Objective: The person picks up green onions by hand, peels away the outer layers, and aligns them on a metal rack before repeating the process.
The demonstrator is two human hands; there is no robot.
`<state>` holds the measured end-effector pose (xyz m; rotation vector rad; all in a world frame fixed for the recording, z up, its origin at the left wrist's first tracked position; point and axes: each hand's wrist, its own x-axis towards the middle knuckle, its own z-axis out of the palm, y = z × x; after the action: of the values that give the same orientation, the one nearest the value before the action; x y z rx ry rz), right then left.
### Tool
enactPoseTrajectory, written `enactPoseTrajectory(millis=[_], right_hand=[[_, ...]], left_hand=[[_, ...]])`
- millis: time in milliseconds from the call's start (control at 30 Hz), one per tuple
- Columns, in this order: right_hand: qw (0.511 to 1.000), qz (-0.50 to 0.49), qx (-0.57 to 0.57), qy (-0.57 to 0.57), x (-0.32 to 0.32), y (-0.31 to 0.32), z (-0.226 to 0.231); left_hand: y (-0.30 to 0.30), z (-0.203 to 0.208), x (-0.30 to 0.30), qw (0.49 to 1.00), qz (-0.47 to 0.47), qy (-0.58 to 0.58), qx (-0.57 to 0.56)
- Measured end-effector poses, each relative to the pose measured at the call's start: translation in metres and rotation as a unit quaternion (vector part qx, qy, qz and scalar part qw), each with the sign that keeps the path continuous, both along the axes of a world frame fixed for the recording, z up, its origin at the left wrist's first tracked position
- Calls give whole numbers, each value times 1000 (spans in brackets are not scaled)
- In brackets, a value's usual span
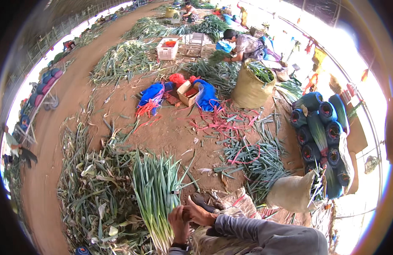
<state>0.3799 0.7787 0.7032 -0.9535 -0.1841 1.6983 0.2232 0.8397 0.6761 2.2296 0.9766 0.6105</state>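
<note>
A large sheaf of green onions [156, 191] lies in front of me, leaves pointing away and pale stems toward me. Beside its stems, on the right, my left hand [178, 223] is closed with curled fingers. My right hand [201, 213], coming from a grey sleeve, meets it from the right, its fingers bent toward the left hand. Whatever the two hands pinch between them is too small or hidden to make out. A dark shoe [203, 203] shows just beyond the right hand. Pale, soiled cloth [234, 204] lies beside it.
Leaf waste [98, 191] heaps up at left. Cut leaves [260, 165] and pink ties [230, 123] litter the ground. A tipped sack [292, 191] and stacked blue-wrapped bundles [317, 127] stand right. Ahead are a small box [187, 97], a tall sack [252, 87] and a crouching co-worker [247, 46].
</note>
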Motion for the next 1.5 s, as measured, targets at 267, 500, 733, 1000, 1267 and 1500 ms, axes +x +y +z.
enactPoseTrajectory(millis=[267,500,733,1000,1267,1500], right_hand=[[575,478,57,-661,66,-86,-39],[673,466,-10,-575,80,-127,-46],[645,479,33,-595,84,-139,-47],[687,403,102,-596,91,-176,-86],[685,467,15,-559,87,-157,-56],[732,461,-35,-501,85,-140,-19]], left_hand=[[-70,-68,-174,768,180,195,-582],[-76,-67,-185,795,182,171,-553],[-76,-73,-180,820,150,166,-527],[-65,-71,-163,848,117,154,-494],[-59,-85,-158,871,102,135,-462],[-59,-90,-160,887,95,113,-438]])
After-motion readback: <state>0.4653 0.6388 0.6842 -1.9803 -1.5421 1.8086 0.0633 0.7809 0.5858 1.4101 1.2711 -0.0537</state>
